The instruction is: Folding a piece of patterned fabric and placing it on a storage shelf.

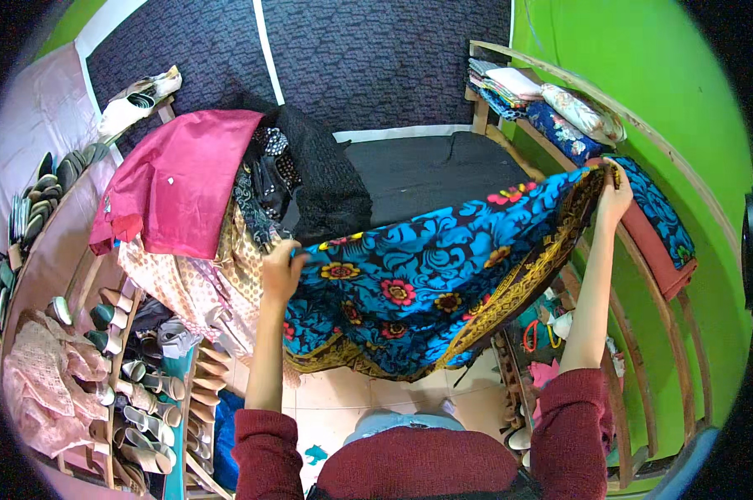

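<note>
The room is small, with a bright green wall (676, 75) at 2 o'clock, a dark patterned wall covering (376, 58) at 12 o'clock and a pale tiled floor (376, 396) at 6 o'clock. A dark mattress (426, 171) lies near the middle toward 12 o'clock, bare across its right half, and at 10 o'clock a magenta cloth (185, 179) tops a heap of garments beside a black lace piece (326, 179). Wooden shoe racks (147, 392) at 8 o'clock carry rows of sandals, and more sandals line the shelf at 9 o'clock. A curved wooden rail shelf (643, 275) at 3 o'clock bears folded fabrics (551, 104) stacked toward 1 o'clock; a small white tag sits on the magenta cloth, too small to make out. The blue floral cloth (418, 279) with red and yellow flowers and a gold patterned border hangs spread in the air at the centre, above the floor and in front of the mattress. Its long axis runs from 8 o'clock up to 2 o'clock, the right end higher, the gold border along the lower edge. The left hand (283, 268) has its grip closed on the cloth's upper left edge; the right hand (614, 196) pinches the upper right corner, arm stretched out.
</note>
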Tool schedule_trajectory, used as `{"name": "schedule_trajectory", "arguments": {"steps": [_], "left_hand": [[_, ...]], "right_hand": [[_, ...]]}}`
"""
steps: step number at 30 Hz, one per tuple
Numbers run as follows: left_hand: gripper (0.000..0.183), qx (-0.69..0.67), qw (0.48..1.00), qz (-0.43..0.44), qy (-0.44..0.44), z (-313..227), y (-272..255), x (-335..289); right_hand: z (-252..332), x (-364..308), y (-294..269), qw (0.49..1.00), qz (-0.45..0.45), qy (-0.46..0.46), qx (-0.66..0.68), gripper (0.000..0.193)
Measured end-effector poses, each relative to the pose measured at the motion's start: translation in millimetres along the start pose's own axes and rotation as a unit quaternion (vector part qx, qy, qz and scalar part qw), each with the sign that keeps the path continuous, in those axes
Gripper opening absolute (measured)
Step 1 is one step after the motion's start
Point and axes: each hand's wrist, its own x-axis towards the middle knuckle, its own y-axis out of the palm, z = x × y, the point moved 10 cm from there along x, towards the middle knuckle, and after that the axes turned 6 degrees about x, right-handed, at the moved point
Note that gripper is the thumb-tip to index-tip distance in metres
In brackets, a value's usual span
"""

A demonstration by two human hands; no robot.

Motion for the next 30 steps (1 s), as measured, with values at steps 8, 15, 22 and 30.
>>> {"name": "schedule_trajectory", "arguments": {"steps": [8, 15, 22, 30], "left_hand": [[0.026, 0.166, 0.981, 0.090, -0.054, 54.5, 10.7, -61.8], [0.023, 0.305, 0.900, 0.118, -0.288, 106.8, 7.9, -116.2], [0.031, 0.273, 0.840, 0.243, -0.400, 152.0, 14.5, -147.9], [0.025, -0.281, 0.875, -0.083, -0.386, 162.1, -32.0, -107.3]], "right_hand": [[27.4, -9.3, 46.9, 0.999, 0.035, -0.030, -0.028, 0.022], [16.4, 8.4, 39.7, 0.998, -0.045, -0.032, 0.033, 0.030], [8.3, 18.0, 5.5, 0.994, -0.104, -0.030, 0.006, 0.029], [-14.1, 22.8, 3.6, 0.999, -0.047, -0.014, 0.013, 0.025]]}}
